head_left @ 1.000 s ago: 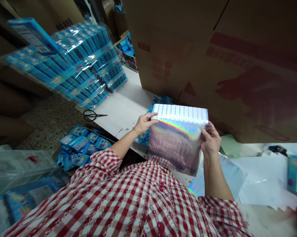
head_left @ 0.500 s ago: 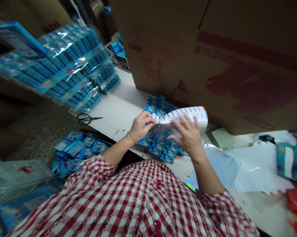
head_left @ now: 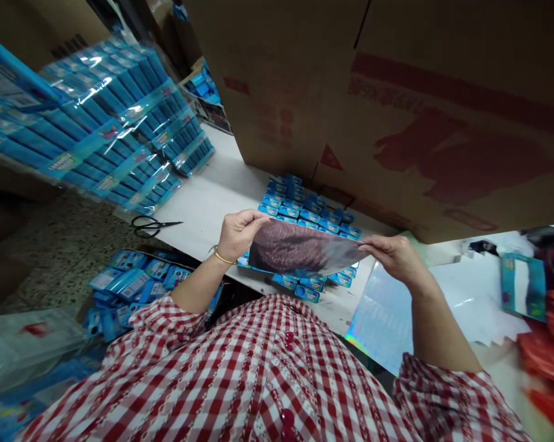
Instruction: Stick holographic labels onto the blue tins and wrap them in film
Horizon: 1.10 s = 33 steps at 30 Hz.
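Observation:
A shiny, mirror-like sheet [head_left: 300, 248] is stretched between my two hands, its surface reflecting dull reddish-grey tones. My left hand [head_left: 240, 234] pinches its left end between thumb and fingers. At the opposite end, my right hand [head_left: 394, 255] grips the corner with closed fingers. Beneath and behind the sheet, rows of small blue boxes [head_left: 310, 216] stand packed together on the white table [head_left: 222, 184]; the sheet hides part of them. Beside my right forearm lies another silvery sheet [head_left: 382, 313] with a rainbow sheen.
Black scissors [head_left: 155, 225] lie at the table's left edge. Plastic-wrapped stacks of blue boxes [head_left: 97, 129] rise at the left, with loose blue boxes [head_left: 134, 279] below. A big cardboard carton [head_left: 397, 123] walls off the back. White paper [head_left: 479, 301] and red plastic [head_left: 546, 337] lie right.
My right hand has moved right and now grips the sheet's end, where before it was spread over it. The sheet, curled with its white marked side showing, is now pulled out with its shiny side visible.

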Tool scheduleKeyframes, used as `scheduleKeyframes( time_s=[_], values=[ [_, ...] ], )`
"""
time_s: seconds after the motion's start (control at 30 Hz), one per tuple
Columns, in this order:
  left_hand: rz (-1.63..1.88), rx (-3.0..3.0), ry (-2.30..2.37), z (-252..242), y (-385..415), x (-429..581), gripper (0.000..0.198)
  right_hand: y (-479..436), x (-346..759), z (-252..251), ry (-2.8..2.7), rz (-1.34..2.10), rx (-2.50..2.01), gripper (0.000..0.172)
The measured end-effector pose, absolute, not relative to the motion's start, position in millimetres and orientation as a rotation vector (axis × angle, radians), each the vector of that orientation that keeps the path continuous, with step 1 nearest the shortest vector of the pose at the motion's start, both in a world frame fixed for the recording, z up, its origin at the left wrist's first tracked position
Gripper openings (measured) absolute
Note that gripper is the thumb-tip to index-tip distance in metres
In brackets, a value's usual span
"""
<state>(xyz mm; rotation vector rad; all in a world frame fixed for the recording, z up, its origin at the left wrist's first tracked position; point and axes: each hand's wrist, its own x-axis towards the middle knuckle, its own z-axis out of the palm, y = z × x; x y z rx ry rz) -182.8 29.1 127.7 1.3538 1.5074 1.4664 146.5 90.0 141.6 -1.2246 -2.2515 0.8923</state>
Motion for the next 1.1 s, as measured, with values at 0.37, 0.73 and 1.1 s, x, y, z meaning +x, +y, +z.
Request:
scheduleKeyframes(
  time_s=[0.37, 0.73, 1.1],
  values=[
    [1.078, 0.636, 1.368, 47, 86, -109, 0.026, 152, 199, 76, -2.070, 0.439, -1.726, 0.022],
    [1.046, 0.283, 1.279, 5, 94, -98, 0.024, 132, 33, -6, -2.708, 0.287, -1.043, 0.034],
    [0.995, 0.388, 1.357, -24, 103, -111, 0.019, 129, 40, -11, -2.610, 0.429, -1.006, 0.023]
  ],
)
